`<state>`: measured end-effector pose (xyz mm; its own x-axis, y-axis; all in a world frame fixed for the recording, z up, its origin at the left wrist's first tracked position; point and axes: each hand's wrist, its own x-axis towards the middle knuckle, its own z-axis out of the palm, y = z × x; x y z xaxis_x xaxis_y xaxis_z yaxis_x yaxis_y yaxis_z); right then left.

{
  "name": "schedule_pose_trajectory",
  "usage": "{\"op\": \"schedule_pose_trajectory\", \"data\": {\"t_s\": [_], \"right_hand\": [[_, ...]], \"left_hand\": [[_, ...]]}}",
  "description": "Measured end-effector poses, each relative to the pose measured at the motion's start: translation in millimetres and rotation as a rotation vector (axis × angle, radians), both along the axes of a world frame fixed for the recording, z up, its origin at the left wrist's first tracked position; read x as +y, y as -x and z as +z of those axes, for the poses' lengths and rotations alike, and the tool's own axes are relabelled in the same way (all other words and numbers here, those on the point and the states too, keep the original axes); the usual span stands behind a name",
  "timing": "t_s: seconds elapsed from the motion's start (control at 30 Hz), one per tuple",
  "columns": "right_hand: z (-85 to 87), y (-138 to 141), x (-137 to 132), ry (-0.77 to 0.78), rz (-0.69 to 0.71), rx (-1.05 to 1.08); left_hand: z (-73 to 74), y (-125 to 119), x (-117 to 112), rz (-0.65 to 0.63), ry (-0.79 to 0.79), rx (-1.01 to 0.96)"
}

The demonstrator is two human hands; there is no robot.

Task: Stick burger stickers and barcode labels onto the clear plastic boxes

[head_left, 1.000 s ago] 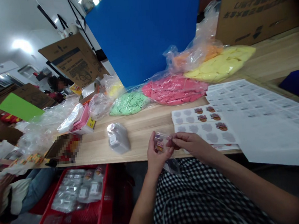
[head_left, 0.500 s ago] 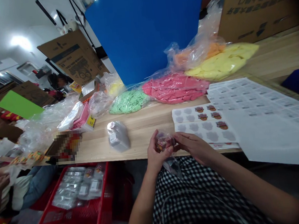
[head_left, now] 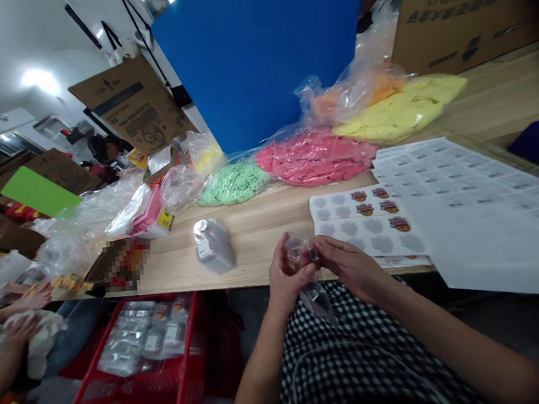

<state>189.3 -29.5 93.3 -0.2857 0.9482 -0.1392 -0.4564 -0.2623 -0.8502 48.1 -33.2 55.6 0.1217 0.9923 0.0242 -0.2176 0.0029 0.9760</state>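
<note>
Bare forearms (head_left: pixel 259 371) angle in from the bottom of the head camera's view and meet just behind the near edge of the bench (head_left: pixel 254 247), above the person's checked gingham top (head_left: pixel 338 358). The left hand (head_left: pixel 287 272) is curled upright and the right hand (head_left: pixel 351 264) reaches across to it, both closed narrowly on one small clear plastic bag (head_left: pixel 299 255). A printed, colourful piece shows inside the bag, and its loose tail (head_left: pixel 315 301) hangs past the bench edge.

Just beyond the right hand lie sticker sheets (head_left: pixel 359 220), and a larger label sheet (head_left: pixel 466 211) overhangs the bench on the right. Bare wood stretches left of the hands to a silver pouch (head_left: pixel 212 247), well apart from them. Farther back, bags of pink (head_left: pixel 315 158), green (head_left: pixel 233 183) and yellow (head_left: pixel 400 111) pieces lie against a blue board (head_left: pixel 258 59).

Below the edge sits a red plastic basket (head_left: pixel 188 351) holding silver packets (head_left: pixel 140 340). At far left, a co-worker's hands (head_left: pixel 21 330) rest on something pale and soft, apart from the person's own.
</note>
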Motion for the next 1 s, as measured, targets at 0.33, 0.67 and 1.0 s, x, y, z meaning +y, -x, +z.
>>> {"op": "schedule_pose_trajectory", "data": {"t_s": [0.33,0.67,1.0], "right_hand": [[-3.7,-17,5,-0.075,0.201,-0.09],[-1.8,-25,4,0.022,0.358,-0.002],[-6.5,-27,2,0.117,0.383,0.032]], "left_hand": [[1.0,12,1,-0.011,-0.08,0.149],[3.6,30,-3,-0.115,-0.209,0.376],[12.1,31,-3,-0.194,-0.352,0.504]]}}
